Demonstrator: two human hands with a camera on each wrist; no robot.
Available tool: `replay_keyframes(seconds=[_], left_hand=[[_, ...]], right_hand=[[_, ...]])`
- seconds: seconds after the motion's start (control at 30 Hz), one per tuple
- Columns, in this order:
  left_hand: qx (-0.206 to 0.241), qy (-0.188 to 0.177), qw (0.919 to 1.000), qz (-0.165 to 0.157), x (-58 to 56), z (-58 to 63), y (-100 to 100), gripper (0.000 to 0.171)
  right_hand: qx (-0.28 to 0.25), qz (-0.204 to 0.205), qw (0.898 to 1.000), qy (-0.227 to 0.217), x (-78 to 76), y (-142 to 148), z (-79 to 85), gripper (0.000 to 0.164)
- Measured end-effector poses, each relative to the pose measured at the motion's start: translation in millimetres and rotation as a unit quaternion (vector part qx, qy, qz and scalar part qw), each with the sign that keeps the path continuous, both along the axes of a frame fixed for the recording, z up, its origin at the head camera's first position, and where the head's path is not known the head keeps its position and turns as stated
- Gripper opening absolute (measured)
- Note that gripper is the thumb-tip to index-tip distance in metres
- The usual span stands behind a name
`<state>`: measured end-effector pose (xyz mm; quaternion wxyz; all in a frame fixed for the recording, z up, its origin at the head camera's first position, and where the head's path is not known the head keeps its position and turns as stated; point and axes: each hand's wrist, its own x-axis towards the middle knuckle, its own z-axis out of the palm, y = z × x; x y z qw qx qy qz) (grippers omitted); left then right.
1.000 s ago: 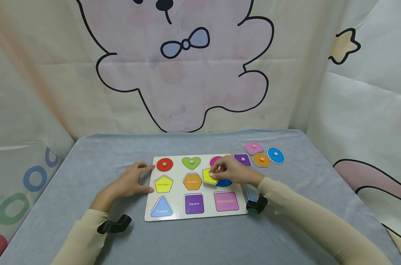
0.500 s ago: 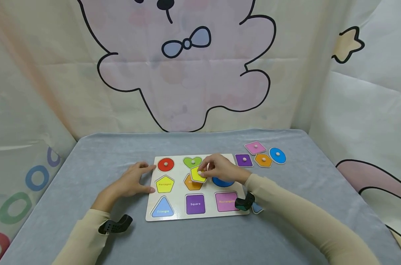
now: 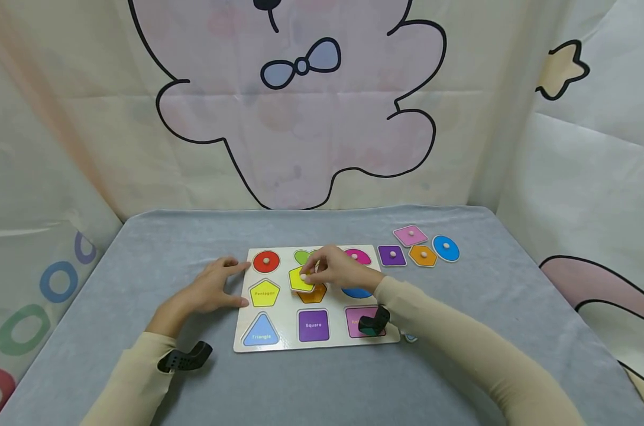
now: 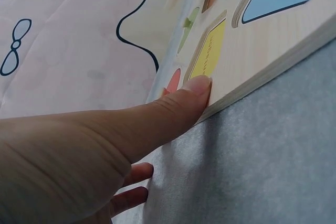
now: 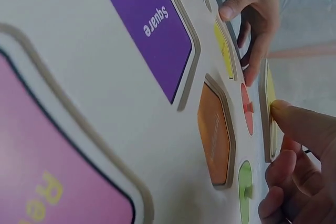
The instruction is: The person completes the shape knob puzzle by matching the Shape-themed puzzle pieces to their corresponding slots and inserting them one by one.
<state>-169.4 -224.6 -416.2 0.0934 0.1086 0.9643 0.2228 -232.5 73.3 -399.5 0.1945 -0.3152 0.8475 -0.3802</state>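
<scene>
A white wooden shape puzzle board (image 3: 288, 322) lies on the table. My right hand (image 3: 343, 268) pinches the knob of a yellow pentagon puzzle piece (image 3: 297, 283), held above the board near the orange hexagon recess (image 3: 312, 295). In the right wrist view, the pentagon piece (image 5: 268, 114) is seen edge-on, apart from the board. At the board's left edge rests my left hand (image 3: 207, 289), its thumb (image 4: 194, 95) touching the rim beside the yellow recess marked Pentagon (image 3: 264, 294). A red circle piece (image 3: 266, 261) and a partly hidden green heart piece (image 3: 302, 256) sit in their recesses.
Right of the board lie a purple square piece (image 3: 391, 255), a pink rhombus-like piece (image 3: 410, 235), an orange hexagon piece (image 3: 423, 255) and a blue oval piece (image 3: 446, 248). Another blue piece (image 3: 410, 338) is mostly hidden under the right forearm. A printed curtain (image 3: 300, 130) stands behind the table.
My right hand has carried the yellow pentagon piece leftward across the board, from above the blue recess to near the hexagon recess. The left hand has stayed at the board's edge.
</scene>
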Motion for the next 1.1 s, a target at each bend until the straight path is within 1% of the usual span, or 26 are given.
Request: replay_keyframes(seconds=[0.13, 0.23, 0.4, 0.57, 0.87, 1.1], left_hand=[[-0.002, 0.001, 1.0, -0.001, -1.9, 0.0, 1, 0.088], [-0.005, 0.002, 1.0, -0.001, -2.5, 0.0, 1, 0.088], [-0.007, 0.002, 1.0, -0.004, -2.8, 0.3, -1, 0.088], [-0.006, -0.004, 1.0, -0.005, -3.2, 1.5, -1, 0.089], [-0.003, -0.011, 0.9999, -0.006, -2.4, 1.8, -2, 0.089], [0.0, -0.011, 0.9999, -0.006, -1.4, 1.9, 0, 0.088]], right_hand=[[-0.002, -0.001, 1.0, -0.019, 1.8, -11, -0.9, 0.01], [-0.003, 0.004, 1.0, -0.023, 1.4, -18, -4.8, 0.009], [-0.001, 0.018, 1.0, -0.017, 1.0, -26, -12.0, 0.007], [0.012, 0.023, 1.0, -0.008, 4.1, -33, -15.2, 0.006], [0.027, 0.035, 0.999, 0.002, 9.2, -54, -10.5, 0.009], [0.015, 0.041, 0.999, -0.006, 11.3, -67, -7.3, 0.009]])
